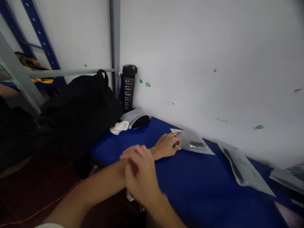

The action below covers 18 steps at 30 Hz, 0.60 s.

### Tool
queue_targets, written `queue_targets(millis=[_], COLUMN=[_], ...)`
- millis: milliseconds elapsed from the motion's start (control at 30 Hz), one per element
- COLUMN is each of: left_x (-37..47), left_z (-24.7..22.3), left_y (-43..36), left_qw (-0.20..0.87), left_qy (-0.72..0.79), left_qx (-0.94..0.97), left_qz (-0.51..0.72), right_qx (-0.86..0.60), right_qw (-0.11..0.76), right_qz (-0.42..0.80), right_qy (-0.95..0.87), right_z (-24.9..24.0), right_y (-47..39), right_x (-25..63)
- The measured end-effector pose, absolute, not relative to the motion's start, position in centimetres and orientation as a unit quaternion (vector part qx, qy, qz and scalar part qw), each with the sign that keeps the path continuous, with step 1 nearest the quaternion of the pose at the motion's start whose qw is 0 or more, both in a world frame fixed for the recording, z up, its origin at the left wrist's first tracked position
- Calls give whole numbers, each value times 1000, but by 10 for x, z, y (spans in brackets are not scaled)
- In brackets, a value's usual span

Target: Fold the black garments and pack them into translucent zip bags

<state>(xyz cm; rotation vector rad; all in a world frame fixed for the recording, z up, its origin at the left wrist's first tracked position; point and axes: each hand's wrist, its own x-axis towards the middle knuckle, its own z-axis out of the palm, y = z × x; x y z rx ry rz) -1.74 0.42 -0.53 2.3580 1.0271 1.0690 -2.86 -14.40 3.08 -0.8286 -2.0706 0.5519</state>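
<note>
My left hand (167, 145) reaches out over the blue table (185, 183). Its fingers are pinched on the near left edge of a flat clear plastic pouch (190, 141) with a small dark item inside. My right hand (141, 174) lies across my left forearm, slightly blurred, its fingers loosely bent and the thumb apart. No object shows in it. To the right of the held pouch rests another plastic pouch (247, 167) with something dark in it.
A black bag (80, 107) fills the left side. Against the white wall stands a black water bottle (128, 88); near it are a pouch with a black item (141, 121) and a crumpled white tissue (119, 127). More plastic packaging (288, 177) lies at the far right. A metal frame (115, 38) rises behind.
</note>
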Motion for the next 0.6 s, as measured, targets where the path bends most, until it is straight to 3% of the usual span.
queue_targets(millis=[167,367,467,600], left_x=[-19,-19,-19,-17], left_z=[-9,-6,-6,-6], left_y=[5,3,3,4], left_qw=[187,197,196,192], left_qy=[354,362,367,362], left_qx=[830,833,835,835], left_qz=[388,368,360,367], right_qx=[-359,-384,-388,-334], right_qw=[310,243,303,448], right_qz=[86,6,48,286], right_qy=[-876,-891,-869,-779], right_z=[58,45,41,49], right_y=[-35,3,6,-7], right_x=[-74,-94,-87,-73])
